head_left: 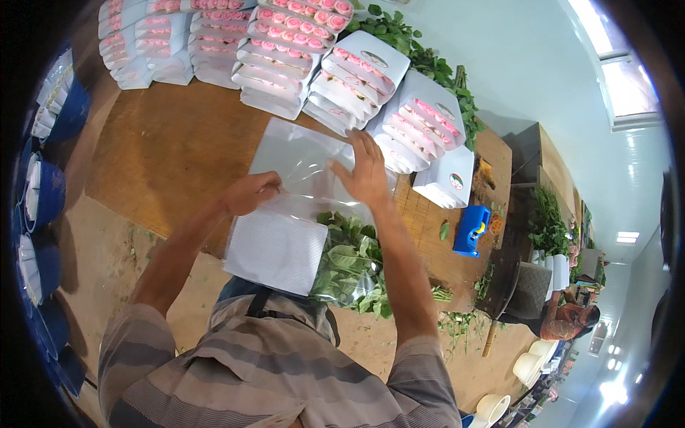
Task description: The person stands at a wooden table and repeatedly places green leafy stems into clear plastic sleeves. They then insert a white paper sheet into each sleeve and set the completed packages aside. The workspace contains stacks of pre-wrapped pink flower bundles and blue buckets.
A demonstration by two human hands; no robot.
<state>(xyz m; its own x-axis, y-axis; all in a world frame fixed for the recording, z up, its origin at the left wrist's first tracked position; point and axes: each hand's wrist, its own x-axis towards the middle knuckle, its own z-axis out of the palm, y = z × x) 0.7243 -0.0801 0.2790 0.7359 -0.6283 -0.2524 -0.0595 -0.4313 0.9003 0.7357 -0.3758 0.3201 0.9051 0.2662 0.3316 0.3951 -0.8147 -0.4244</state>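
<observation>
A bunch with green leaves [349, 260] lies at the table's near edge, partly under clear film. Its upper part is covered by white ribbed cardboard [275, 246]; any blooms inside are hidden. Clear plastic film [300, 153] spreads over the table just beyond. My left hand [255, 192] is closed, pinching the film's edge above the cardboard. My right hand [366, 171] lies over the film's right side, fingers stretched and thumb apart, near the stacked rose packs. Its forearm passes over the right side of the leaves.
Packs of pink roses [289, 32] in white wrapping stand stacked along the far side, with loose foliage [392, 28] behind. A blue tape dispenser [472, 230] sits on the wooden table [157, 153] at right. Blue buckets [46, 189] line the left. Another person [564, 319] is at far right.
</observation>
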